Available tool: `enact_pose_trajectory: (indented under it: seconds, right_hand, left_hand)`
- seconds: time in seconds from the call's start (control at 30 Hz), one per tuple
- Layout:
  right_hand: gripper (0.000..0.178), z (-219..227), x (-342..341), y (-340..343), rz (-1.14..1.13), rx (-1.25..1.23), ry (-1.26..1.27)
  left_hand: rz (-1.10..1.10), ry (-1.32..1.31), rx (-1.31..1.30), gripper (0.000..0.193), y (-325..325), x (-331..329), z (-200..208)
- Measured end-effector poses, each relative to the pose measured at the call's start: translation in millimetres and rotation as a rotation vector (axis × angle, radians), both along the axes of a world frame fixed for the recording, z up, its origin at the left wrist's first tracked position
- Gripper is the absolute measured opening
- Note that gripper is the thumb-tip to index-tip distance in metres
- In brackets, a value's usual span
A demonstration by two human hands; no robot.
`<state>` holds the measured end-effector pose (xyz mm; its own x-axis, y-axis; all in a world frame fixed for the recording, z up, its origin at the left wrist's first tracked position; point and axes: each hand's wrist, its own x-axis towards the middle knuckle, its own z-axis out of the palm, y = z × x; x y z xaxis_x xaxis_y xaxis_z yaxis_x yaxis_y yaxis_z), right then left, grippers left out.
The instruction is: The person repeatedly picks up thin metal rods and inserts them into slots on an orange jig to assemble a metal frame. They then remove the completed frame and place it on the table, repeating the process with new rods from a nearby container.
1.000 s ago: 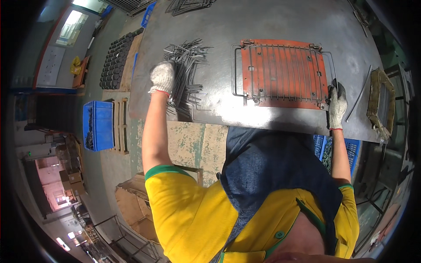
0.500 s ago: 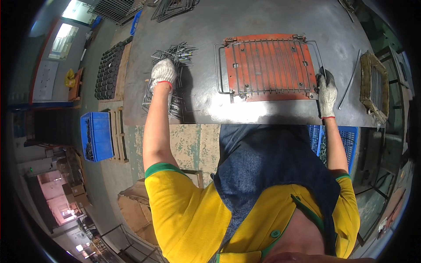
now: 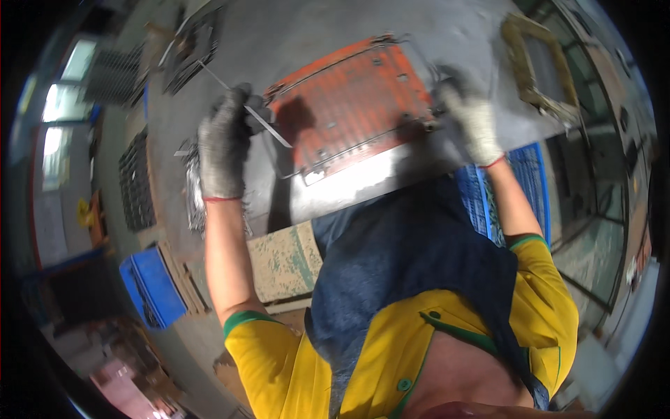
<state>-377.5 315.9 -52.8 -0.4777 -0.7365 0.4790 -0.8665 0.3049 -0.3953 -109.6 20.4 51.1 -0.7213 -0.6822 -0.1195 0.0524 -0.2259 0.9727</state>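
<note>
My left hand (image 3: pixel 227 143), in a white glove with dark fingers, is closed on a thin metal rod (image 3: pixel 271 128) held slantwise beside the left edge of an orange-red plate (image 3: pixel 342 105). Blurred parallel wires run across the plate, which has small metal blocks and clamps. A bent wire handle (image 3: pixel 287 174) sticks out at its left. Beyond the plate's right edge hovers my right hand (image 3: pixel 471 115), gloved alike; motion smears its dark fingers, so their grip is unclear. Below my left hand lies a pile of short metal wires (image 3: pixel 194 188), partly hidden by the hand and forearm.
The grey metal table (image 3: pixel 314 31) carries wire frames (image 3: pixel 195 45) at the far left and a worn rectangular frame (image 3: pixel 513 42) at the right. A blue crate (image 3: pixel 150 286) stands on the floor at left, with blue baskets (image 3: pixel 534 181) under the table's right edge.
My left hand has lifted off the wire pile and moved right toward the plate with a rod in it. My right hand has shifted slightly up from the plate's corner. The whole view has tilted.
</note>
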Motion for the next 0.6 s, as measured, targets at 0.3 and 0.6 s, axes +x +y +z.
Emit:
enact_pose_trajectory:
  seconds: [0.3, 0.6]
  right_hand:
    - [0.027, 26.1, 76.5, -5.7, -0.013, -0.296, -1.391]
    - [0.029, -16.0, 60.0, -3.0, 0.03, -0.036, -0.52]
  left_hand:
    - [-0.171, 0.102, 0.477, 0.023, 119.5, -135.7, -72.4]
    - [-0.209, -0.661, -0.966, 0.038, 110.3, -170.6, -85.0]
